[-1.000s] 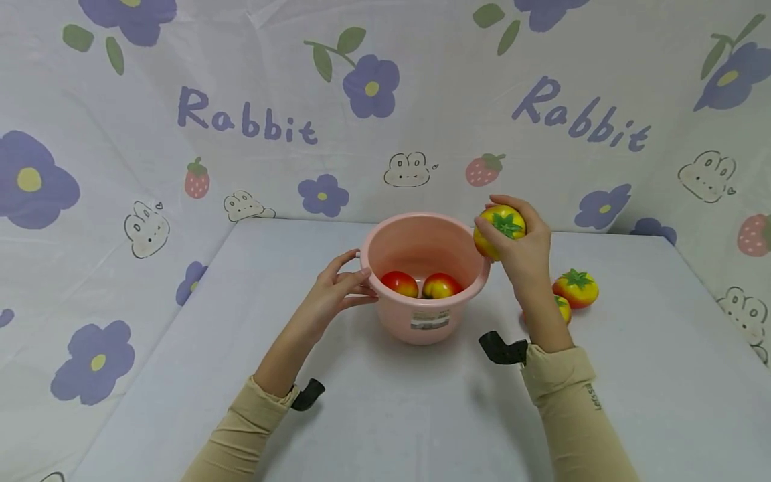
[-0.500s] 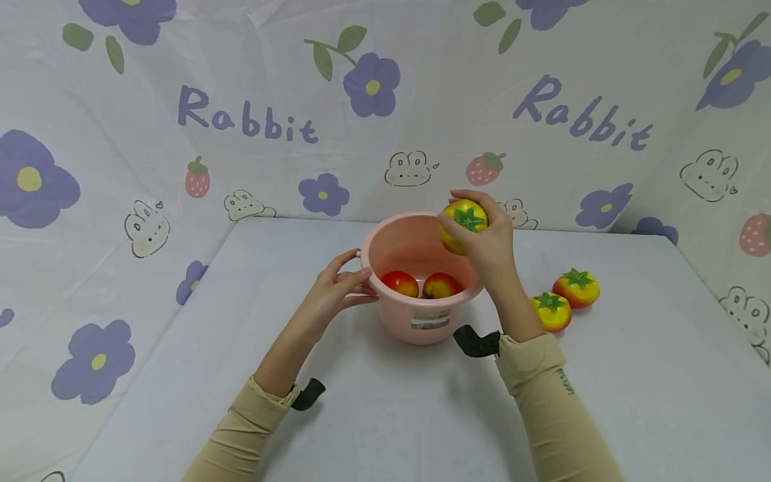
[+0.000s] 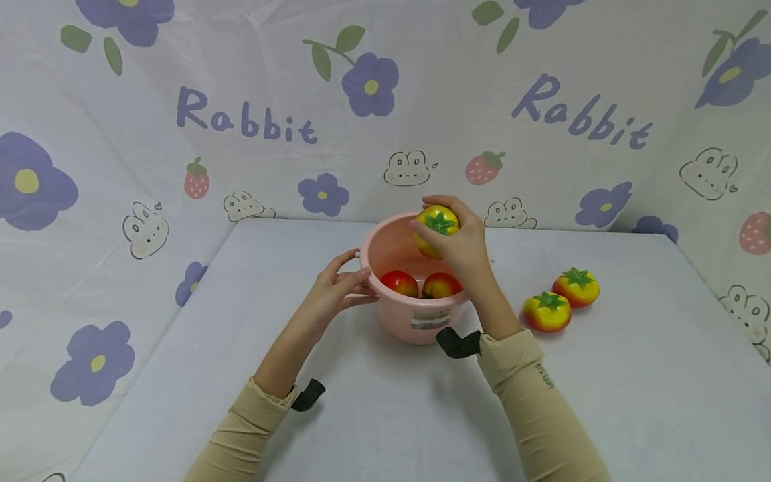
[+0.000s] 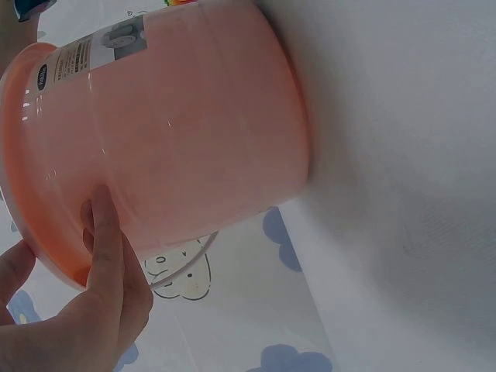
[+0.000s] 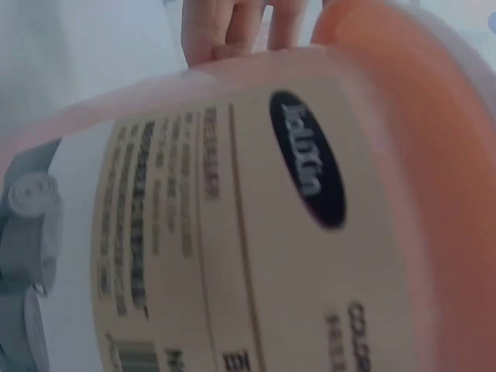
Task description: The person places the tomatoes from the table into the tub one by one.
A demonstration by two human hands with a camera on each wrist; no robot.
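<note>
In the head view my left hand (image 3: pixel 333 291) grips the left rim of a pink bucket (image 3: pixel 394 321), thumb at the rim and fingers against the outer wall; the left wrist view shows this hand (image 4: pixel 101 302) at the bucket's side (image 4: pixel 194 132). Above the bucket's opening, my right hand (image 3: pixel 460 244) holds a yellow tomato (image 3: pixel 440 224) with a green star-shaped leaf top. Inside the bucket lie a red fruit (image 3: pixel 399 284) and a red-and-yellow fruit (image 3: pixel 442 286). The bucket's label (image 5: pixel 256 225) fills much of the right wrist view, where the held tomato is hidden.
Right of the bucket, two more red-and-yellow tomatoes, a nearer one (image 3: pixel 547 312) and a farther one (image 3: pixel 576 288), sit side by side on the white table (image 3: pixel 385 415). A patterned cloth (image 3: pixel 253 53) hangs behind the table.
My right hand has carried the tomato leftward from the bucket's right rim to over its opening. The nearer tomato on the table has come into full view. My left hand stays put.
</note>
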